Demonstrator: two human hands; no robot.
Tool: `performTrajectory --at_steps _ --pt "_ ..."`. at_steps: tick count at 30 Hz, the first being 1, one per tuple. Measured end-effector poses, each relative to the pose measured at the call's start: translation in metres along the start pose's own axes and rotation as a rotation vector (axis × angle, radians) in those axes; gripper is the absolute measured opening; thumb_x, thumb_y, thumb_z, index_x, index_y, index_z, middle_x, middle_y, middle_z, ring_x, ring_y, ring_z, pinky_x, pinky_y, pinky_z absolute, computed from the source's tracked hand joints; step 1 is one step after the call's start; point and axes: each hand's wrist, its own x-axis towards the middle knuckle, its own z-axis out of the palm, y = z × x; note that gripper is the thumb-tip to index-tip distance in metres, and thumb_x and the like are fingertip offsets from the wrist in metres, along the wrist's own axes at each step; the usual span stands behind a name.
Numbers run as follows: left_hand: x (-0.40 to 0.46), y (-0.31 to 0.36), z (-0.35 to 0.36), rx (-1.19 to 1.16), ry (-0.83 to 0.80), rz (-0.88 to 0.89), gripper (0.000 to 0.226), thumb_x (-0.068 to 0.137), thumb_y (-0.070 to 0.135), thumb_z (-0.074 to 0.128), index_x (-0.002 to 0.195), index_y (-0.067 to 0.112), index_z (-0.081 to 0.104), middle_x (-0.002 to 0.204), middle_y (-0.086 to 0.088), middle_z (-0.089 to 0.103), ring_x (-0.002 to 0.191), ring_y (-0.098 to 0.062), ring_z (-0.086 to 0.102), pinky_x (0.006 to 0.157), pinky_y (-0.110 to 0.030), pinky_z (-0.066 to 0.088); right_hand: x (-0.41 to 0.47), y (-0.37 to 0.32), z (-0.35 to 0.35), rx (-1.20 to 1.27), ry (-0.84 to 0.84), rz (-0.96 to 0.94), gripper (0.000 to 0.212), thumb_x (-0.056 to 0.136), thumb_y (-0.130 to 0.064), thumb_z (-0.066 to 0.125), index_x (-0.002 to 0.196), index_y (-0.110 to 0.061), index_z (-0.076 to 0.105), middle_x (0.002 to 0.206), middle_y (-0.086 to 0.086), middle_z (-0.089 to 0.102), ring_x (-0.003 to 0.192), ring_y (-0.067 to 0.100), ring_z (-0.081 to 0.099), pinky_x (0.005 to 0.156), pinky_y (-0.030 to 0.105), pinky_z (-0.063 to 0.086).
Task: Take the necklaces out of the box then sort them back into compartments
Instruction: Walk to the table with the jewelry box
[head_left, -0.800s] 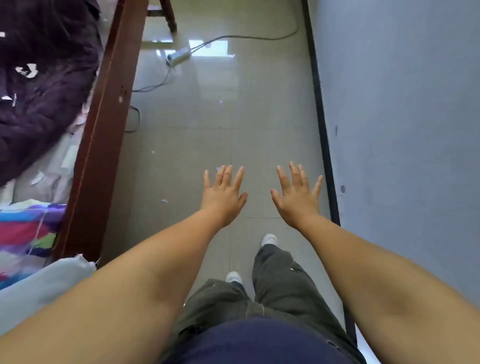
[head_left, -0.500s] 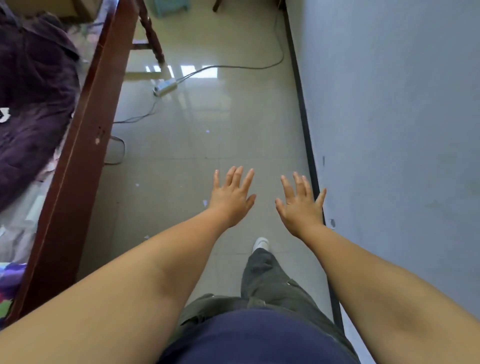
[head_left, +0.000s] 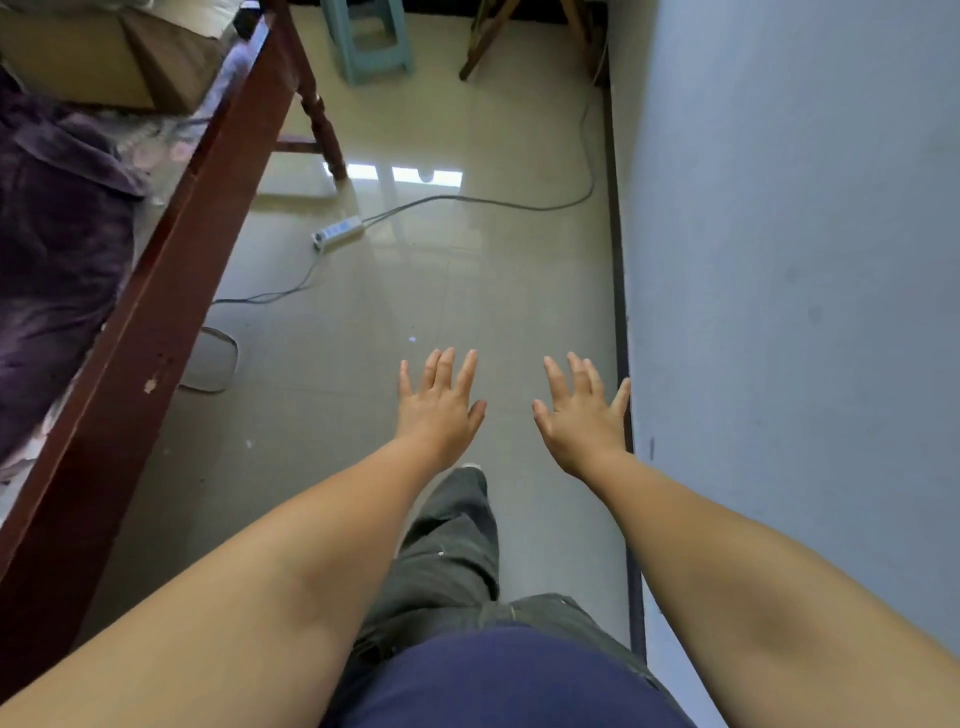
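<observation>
My left hand (head_left: 439, 408) and my right hand (head_left: 582, 415) are stretched out in front of me over the tiled floor, palms down, fingers spread, holding nothing. The right hand's little finger is close to the grey wall (head_left: 789, 260). No necklace and no compartment box can be seen in the head view. A brown cardboard box (head_left: 104, 62) sits at the top left on the bed.
A dark red wooden bed frame (head_left: 171, 291) runs along the left, with a purple blanket (head_left: 57, 244) on it. A white power strip (head_left: 337, 232) and its cables lie on the floor ahead. A teal stool (head_left: 371, 41) and wooden legs (head_left: 488, 41) stand farther back.
The view has tilted up and moved forward along the floor; the cardboard box, stool and wooden legs have come into sight. Both hands stay open and outstretched.
</observation>
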Motion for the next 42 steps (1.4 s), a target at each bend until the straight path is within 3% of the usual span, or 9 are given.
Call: performTrajectory --at_steps 7,14,24,35,42 --pt "0.148 0.004 -0.057 0.031 0.007 0.054 0.060 0.097 0.045 0.021 0.146 0.023 -0.007 0.158 -0.008 0.003 0.144 -0.022 -0.004 0.113 -0.053 -0.006 0.130 0.017 -0.068 0.032 0.032 0.049 0.056 0.099 -0.042 0.023 0.149 -0.030 0.000 0.160 0.004 -0.001 0.146 0.022 -0.005 0.111 0.063 -0.008" --pt "0.297 0.055 -0.096 0.050 0.000 0.136 0.061 0.097 0.048 0.016 0.145 0.024 -0.012 0.158 -0.006 0.000 0.144 -0.023 -0.007 0.113 -0.052 -0.007 0.256 0.075 -0.120 0.031 0.052 0.109 0.056 0.099 -0.042 0.020 0.149 -0.030 -0.002 0.160 0.005 -0.001 0.146 0.022 -0.004 0.111 0.062 -0.007" --pt "0.497 0.113 -0.146 -0.016 -0.004 0.030 0.060 0.097 0.046 0.022 0.146 0.026 -0.005 0.157 -0.008 0.005 0.144 -0.023 -0.004 0.113 -0.053 -0.005 0.461 0.171 -0.192 0.007 -0.023 0.063 0.056 0.099 -0.042 0.022 0.149 -0.027 0.002 0.160 0.007 0.004 0.146 0.022 0.000 0.112 0.060 -0.003" --pt "0.711 0.048 -0.209 -0.009 -0.023 -0.137 0.058 0.097 0.046 0.021 0.146 0.025 -0.003 0.158 -0.008 0.004 0.144 -0.023 -0.003 0.114 -0.053 -0.004 0.721 0.141 -0.263 -0.002 -0.060 -0.061 0.055 0.099 -0.043 0.023 0.149 -0.028 0.007 0.160 0.006 0.007 0.146 0.022 0.002 0.113 0.060 -0.002" --pt "0.893 0.004 -0.288 0.006 -0.039 -0.064 0.058 0.097 0.045 0.023 0.147 0.024 0.000 0.157 -0.010 0.009 0.144 -0.024 0.002 0.114 -0.053 -0.001 0.876 0.116 -0.335 0.087 -0.035 0.013 0.054 0.099 -0.043 0.024 0.149 -0.027 0.009 0.159 0.006 0.009 0.146 0.022 0.004 0.113 0.058 0.000"
